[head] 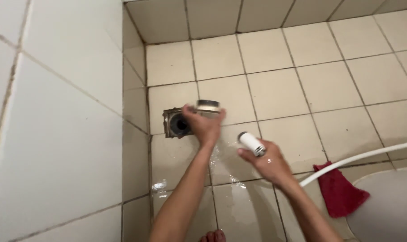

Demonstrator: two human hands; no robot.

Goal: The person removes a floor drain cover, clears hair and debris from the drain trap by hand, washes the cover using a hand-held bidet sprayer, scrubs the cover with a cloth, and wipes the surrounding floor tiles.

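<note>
White sprayer (251, 143), clamped in right hand (268, 163), points up-left; left hand (203, 125) grips drain cover (208, 106).

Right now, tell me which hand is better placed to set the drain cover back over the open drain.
Left. The left hand already holds the round metal drain cover right beside the open floor drain. The right hand holds the white spray nozzle farther away.

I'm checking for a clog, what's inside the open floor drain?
The drain shows a metal frame and a dark round hole. Its depth is black, and the left hand with the cover hides its right edge.
</note>
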